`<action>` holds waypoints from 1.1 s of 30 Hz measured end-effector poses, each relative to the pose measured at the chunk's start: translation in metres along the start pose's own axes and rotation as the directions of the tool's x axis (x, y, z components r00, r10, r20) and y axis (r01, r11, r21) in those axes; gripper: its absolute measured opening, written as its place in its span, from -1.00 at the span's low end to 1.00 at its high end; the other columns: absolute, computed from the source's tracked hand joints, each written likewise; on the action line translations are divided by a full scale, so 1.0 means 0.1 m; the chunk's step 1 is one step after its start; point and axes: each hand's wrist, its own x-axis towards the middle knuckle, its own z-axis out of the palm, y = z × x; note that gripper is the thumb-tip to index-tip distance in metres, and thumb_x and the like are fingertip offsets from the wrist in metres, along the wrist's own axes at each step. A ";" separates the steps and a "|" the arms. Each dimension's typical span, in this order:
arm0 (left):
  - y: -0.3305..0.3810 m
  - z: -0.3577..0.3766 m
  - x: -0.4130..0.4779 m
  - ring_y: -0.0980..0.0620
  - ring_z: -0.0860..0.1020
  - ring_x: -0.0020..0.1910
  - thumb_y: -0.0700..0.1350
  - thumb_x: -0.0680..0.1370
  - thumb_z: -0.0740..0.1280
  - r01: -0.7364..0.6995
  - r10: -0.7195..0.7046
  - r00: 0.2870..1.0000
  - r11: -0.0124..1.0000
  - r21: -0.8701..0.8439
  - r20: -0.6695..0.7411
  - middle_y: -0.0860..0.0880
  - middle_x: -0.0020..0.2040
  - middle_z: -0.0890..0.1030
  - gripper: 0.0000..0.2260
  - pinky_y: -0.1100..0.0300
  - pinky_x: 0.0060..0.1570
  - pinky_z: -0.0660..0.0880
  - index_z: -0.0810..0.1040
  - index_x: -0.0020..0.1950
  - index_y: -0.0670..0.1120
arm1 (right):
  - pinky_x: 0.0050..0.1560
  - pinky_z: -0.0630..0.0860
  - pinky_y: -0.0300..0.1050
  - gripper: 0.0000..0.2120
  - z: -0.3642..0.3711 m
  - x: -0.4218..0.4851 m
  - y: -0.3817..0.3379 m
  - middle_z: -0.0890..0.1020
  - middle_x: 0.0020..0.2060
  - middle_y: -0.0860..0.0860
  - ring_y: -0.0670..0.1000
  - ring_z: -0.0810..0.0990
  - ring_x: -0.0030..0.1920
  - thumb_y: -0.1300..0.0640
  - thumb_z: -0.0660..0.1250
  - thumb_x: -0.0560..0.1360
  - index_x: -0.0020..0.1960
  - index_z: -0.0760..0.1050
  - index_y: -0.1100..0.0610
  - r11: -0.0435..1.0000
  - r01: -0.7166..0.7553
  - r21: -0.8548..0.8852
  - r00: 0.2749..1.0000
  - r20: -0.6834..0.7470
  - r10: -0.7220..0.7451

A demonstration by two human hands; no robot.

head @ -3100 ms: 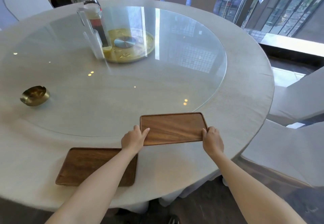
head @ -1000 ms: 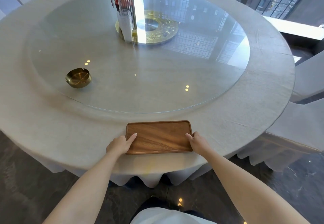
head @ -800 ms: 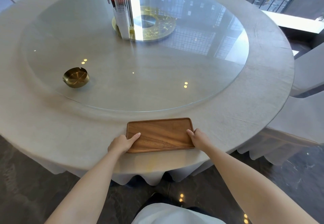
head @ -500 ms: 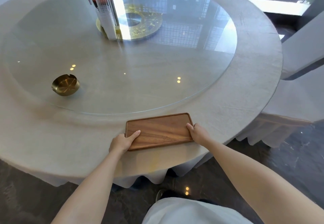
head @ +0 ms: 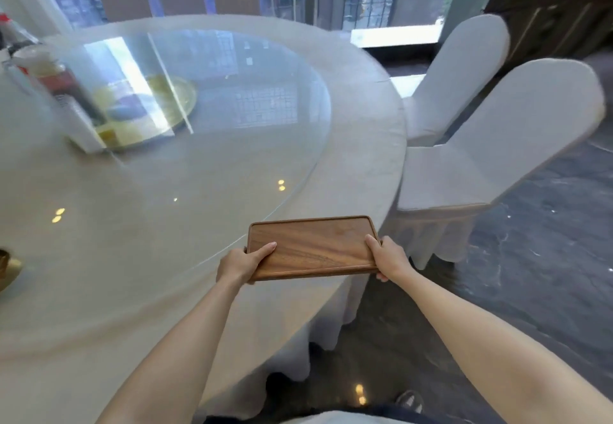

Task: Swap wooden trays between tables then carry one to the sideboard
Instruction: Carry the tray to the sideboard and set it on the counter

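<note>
Head view shows me my left grip (head: 243, 262) and right grip (head: 386, 257) each clamped on an end of the wooden tray (head: 315, 246) over the desk (head: 361, 145) edge.

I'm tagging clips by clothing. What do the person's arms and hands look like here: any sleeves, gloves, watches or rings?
Both forearms are bare right down to the frame edge, with no sleeves in view. The left hand and right hand wear no gloves, and no watch, bracelet or ring shows on either.
</note>
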 end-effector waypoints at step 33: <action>6.81 6.55 0.18 -0.05 0.53 -0.39 0.27 0.39 0.36 -0.617 0.522 0.716 0.783 0.072 0.463 -0.06 -0.40 0.54 -0.56 0.05 -0.19 0.54 0.52 -0.33 -0.13 | -0.09 0.58 0.17 -0.58 -6.98 2.38 3.69 0.47 -0.12 0.14 0.20 0.53 -0.11 -0.16 0.14 0.53 -0.03 0.39 0.24 0.896 -0.110 0.430 0.662 -0.641 0.389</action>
